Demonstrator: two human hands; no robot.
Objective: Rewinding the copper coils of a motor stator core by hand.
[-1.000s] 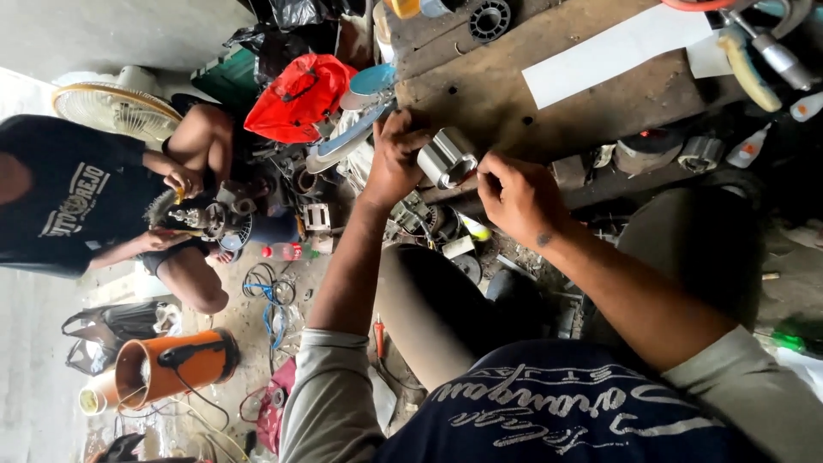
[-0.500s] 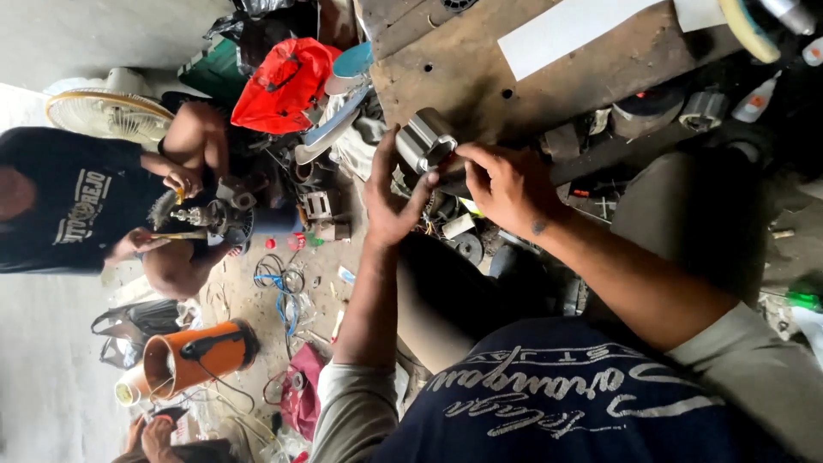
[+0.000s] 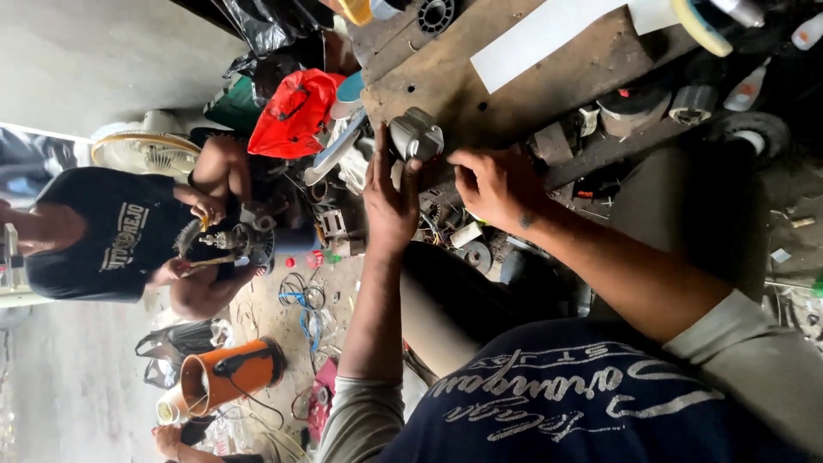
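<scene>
Up at twelve o'clock lies the wooden workbench. Below it, the left hand grips a small grey metal part at the bench edge, fingers curled around it. At three o'clock from it, the right hand pinches its side.

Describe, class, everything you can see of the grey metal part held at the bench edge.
The grey metal part looks like a small cast housing, dull silver, with rounded lobes and a darker recess. It sits at the edge of the worn wooden bench. The left hand grips it from below, fingers up its side; the right hand is close by, not clearly touching it.
</scene>
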